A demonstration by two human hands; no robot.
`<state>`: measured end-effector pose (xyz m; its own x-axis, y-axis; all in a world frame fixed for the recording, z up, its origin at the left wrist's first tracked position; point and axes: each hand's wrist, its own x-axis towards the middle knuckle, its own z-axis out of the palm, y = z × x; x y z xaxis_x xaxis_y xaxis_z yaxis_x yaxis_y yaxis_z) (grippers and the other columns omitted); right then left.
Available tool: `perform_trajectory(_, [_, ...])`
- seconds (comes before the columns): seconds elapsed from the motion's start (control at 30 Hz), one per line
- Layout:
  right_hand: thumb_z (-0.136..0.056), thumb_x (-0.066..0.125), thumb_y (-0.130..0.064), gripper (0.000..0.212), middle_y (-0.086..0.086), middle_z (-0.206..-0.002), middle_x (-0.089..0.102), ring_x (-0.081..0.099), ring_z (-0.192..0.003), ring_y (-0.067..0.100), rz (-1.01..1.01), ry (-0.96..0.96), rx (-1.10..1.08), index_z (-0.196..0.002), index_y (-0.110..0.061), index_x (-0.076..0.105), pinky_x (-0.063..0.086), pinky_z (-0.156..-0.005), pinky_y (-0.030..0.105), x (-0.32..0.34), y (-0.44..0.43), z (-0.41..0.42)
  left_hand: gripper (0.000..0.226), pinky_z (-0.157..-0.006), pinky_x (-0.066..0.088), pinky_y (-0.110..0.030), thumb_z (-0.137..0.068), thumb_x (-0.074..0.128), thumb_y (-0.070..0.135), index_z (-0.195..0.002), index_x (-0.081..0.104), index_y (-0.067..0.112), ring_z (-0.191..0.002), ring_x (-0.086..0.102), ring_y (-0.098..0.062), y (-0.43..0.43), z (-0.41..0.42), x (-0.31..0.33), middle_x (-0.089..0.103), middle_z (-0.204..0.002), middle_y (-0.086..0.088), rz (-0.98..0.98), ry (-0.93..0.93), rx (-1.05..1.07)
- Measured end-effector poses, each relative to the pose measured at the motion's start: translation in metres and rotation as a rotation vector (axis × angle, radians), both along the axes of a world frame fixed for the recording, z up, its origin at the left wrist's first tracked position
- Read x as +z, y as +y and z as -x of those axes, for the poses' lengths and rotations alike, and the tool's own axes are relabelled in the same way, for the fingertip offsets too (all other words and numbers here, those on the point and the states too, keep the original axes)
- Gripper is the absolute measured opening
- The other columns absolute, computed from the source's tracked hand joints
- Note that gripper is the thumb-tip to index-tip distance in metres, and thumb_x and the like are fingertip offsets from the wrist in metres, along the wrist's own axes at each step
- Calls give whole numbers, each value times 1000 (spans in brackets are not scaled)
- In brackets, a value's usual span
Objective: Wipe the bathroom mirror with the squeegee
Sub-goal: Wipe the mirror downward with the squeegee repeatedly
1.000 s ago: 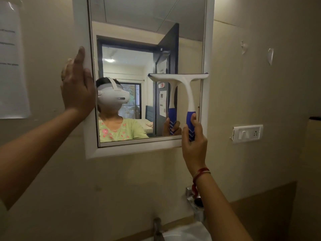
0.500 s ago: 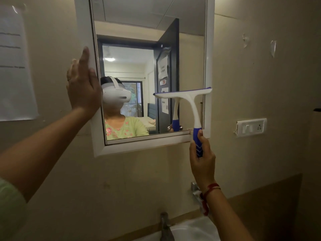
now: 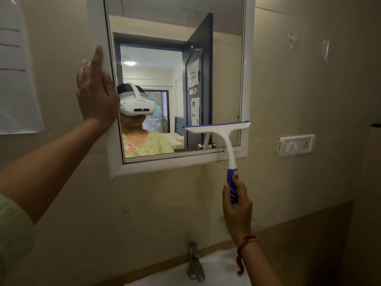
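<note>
Squeegee [image 3: 221, 134] — white head, blue grip, low on mirror [image 3: 222, 79]; right hand [image 3: 237, 205] clasps handle — left hand [image 3: 95, 93] flat on frame.

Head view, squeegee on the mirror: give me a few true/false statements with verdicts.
1. The right hand holds the squeegee by its blue handle. True.
2. The squeegee blade sits near the top of the mirror. False: it is low on the glass, at the right side, near the bottom frame.
3. The left hand lies flat on the left edge of the mirror frame. True.
4. The left hand grips a cloth. False: it is open and holds nothing.
5. A tap stands below the mirror. True.
6. The wall switch is left of the mirror. False: it is to the right.
</note>
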<state>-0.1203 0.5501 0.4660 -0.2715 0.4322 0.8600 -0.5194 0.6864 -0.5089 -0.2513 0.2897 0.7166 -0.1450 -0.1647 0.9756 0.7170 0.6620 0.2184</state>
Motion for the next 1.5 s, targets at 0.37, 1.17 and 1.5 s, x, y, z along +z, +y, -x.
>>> perform_trajectory(0.37, [-85,51,-27,47,19,-98,60,62,-76,24,82,-150,18,-126,-4,48,58,-65,39,-38,0,-12,48,-112,16,-26,-98,23,25,-146,21,24,-140,25,-26,1,1,0,35,-149,-1,-5,-14,22])
perform_trajectory(1.17, [-89,50,-23,32,-26,-92,57,59,-68,2,120,47,48,-118,-33,44,46,-53,7,-4,-8,-57,48,-108,29,-41,-97,24,32,-145,25,30,-138,30,-30,0,1,0,43,-144,-9,-27,-50,5])
perform_trajectory(1.5, [-88,50,-21,43,-15,-87,58,59,-68,12,95,-30,149,-116,-52,39,48,-54,12,-18,-23,-66,47,-105,32,-47,-97,25,30,-144,23,31,-136,32,-31,-1,1,2,43,-143,-7,-17,-72,-23])
